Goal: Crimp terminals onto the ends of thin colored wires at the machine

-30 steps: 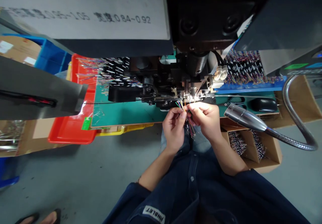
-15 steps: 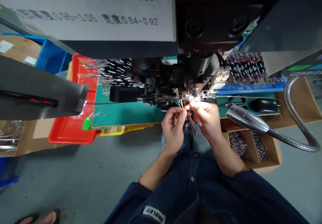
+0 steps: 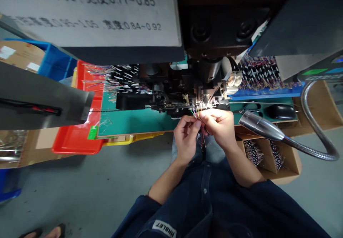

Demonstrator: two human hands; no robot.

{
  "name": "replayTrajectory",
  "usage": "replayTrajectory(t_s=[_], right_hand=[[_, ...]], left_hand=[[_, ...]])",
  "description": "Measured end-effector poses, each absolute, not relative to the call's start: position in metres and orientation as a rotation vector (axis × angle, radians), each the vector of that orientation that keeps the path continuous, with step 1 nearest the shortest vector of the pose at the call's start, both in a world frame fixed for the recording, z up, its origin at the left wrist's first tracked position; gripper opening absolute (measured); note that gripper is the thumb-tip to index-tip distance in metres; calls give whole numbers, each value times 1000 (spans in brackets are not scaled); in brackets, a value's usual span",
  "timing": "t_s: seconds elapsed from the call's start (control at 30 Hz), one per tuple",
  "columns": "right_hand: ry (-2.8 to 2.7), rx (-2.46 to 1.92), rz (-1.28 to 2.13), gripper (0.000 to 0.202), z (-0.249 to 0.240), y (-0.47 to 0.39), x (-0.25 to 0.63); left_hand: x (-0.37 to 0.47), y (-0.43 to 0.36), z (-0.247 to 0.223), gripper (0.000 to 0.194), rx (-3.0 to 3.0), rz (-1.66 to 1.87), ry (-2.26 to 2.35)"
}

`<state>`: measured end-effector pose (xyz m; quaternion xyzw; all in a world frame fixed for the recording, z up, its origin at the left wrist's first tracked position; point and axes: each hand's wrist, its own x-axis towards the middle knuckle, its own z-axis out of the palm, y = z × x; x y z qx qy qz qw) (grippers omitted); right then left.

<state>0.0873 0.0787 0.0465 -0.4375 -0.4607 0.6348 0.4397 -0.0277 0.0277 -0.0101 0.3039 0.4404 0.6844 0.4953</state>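
Note:
My left hand (image 3: 187, 136) is closed in a pinch on a bundle of thin coloured wires (image 3: 203, 138), whose loose ends fan out above and below the fingers. Close beside it, my right hand (image 3: 220, 125) pinches wire at the lit front of a crimping machine (image 3: 184, 104). Its fingertips are right by the bright spot under the press head, and glare hides the exact wire end there. A strip of metal terminals (image 3: 107, 110) runs from the left into the machine.
A flexible metal lamp (image 3: 262, 125) and black-handled scissors (image 3: 252, 106) lie to the right. Below them stands a cardboard box (image 3: 288, 166) with wire bundles. On the left are a red tray (image 3: 77, 143) and a green work mat (image 3: 134, 122). The machine body overhangs my hands.
My right fingertips have moved slightly left, closer to the left hand. The wires between the hands have shifted, and the loose ends below hang closer together. The camera view has moved a little.

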Motion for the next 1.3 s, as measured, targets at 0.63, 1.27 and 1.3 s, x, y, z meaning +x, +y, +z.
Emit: replayTrajectory(t_s=[0.63, 1.27, 1.3], right_hand=[[-962, -1126, 1616, 41, 38, 80, 79], [-1068, -1086, 1468, 41, 46, 70, 82], [-1089, -1089, 1450, 44, 46, 70, 83]], left_hand=[[-26, 32, -12, 31, 660, 1725, 1133], [-26, 28, -8, 29, 687, 1742, 1073], [-26, 27, -8, 30, 688, 1728, 1067]])
